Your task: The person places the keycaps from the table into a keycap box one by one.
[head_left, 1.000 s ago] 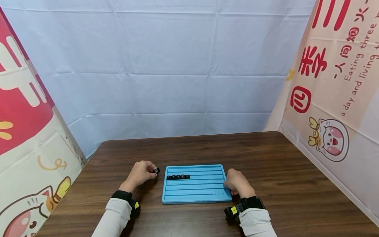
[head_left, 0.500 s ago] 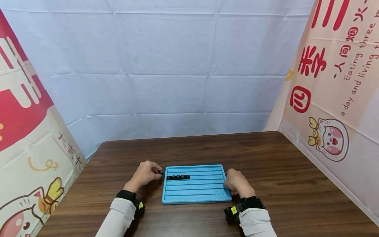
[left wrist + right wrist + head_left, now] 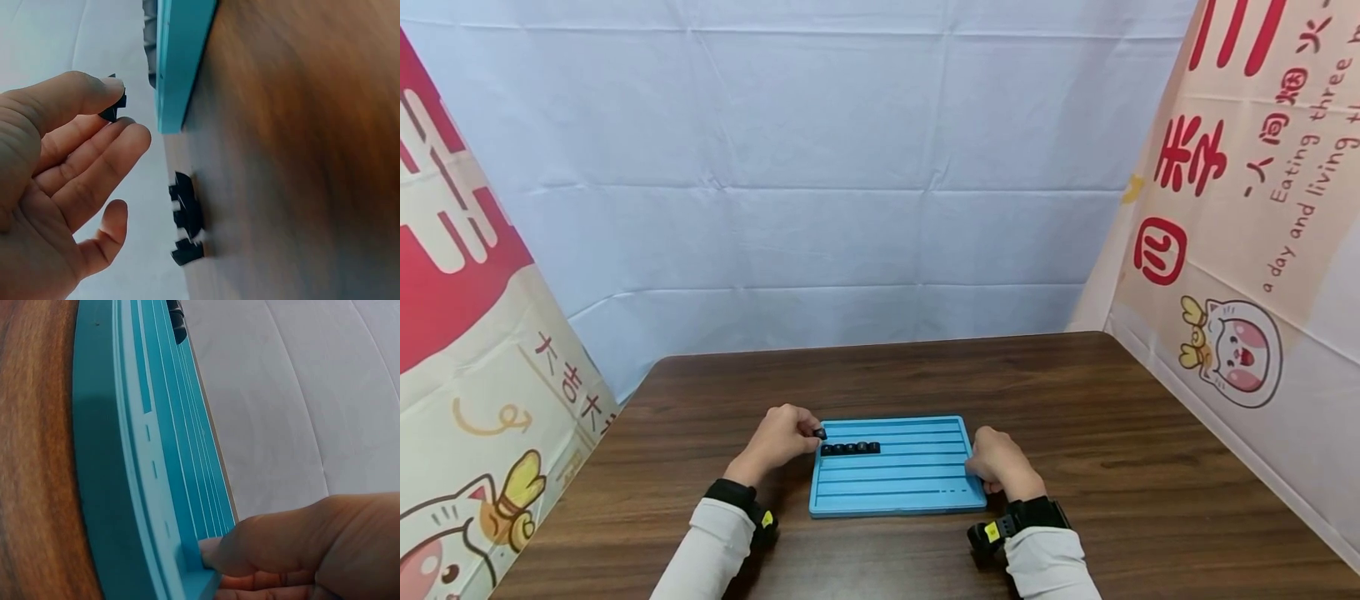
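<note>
My left hand (image 3: pixel 781 437) pinches a small black keycap (image 3: pixel 820 433) between thumb and fingers, at the upper left corner of a light blue slotted tray (image 3: pixel 898 492). In the left wrist view the pinched keycap (image 3: pixel 112 111) shows edge-on under the thumb, with the other fingers loosely bent. A row of several black keycaps (image 3: pixel 850 448) sits in one of the tray's slots, at its left end. At the tray's right edge my right hand (image 3: pixel 1003 462) grips the rim. Its thumb (image 3: pixel 215 553) lies over the rim's inside in the right wrist view; the fingers are partly hidden.
A few loose black keycaps (image 3: pixel 187 215) lie on the wooden table beside the tray in the left wrist view. The brown table (image 3: pixel 880 375) reaches back to a pale cloth backdrop (image 3: pixel 835 208). Printed cloths hang at both sides.
My left hand has moved right with the keycap, from the bare table to the tray's upper left corner. My right hand and the tray have stayed put.
</note>
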Demonstrator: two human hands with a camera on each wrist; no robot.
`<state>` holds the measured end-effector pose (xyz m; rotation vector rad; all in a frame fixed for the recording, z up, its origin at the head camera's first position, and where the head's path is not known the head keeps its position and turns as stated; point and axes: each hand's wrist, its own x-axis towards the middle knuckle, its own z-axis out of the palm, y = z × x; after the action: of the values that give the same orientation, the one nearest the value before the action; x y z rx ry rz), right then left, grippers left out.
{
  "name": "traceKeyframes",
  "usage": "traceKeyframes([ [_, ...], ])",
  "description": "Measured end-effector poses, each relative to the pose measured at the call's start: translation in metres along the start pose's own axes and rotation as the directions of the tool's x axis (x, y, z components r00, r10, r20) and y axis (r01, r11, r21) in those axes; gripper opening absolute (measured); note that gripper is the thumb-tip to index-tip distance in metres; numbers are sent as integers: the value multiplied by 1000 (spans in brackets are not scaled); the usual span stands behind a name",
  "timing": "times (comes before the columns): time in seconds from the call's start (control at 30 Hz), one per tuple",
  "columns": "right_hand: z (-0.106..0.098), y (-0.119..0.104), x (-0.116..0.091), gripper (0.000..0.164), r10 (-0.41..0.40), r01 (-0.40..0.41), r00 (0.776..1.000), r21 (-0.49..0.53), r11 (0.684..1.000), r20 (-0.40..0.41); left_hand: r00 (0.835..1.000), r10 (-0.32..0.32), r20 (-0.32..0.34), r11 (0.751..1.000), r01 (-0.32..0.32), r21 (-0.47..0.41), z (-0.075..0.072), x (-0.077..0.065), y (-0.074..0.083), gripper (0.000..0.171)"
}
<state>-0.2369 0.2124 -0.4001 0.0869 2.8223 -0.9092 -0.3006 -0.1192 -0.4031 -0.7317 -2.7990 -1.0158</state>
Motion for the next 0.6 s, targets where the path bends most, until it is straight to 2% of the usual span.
traceKeyframes([
  [0.3,0,1,0,37,-5,5,1000,-5,1000,-5,1000,-12,-19,1000,12,-1,5,6,14,12],
  [0.6,-1,1,-1,40,-3,3,1000,-2,1000,-6,1000,17,20,1000,-16,-13,9,7,25,13],
])
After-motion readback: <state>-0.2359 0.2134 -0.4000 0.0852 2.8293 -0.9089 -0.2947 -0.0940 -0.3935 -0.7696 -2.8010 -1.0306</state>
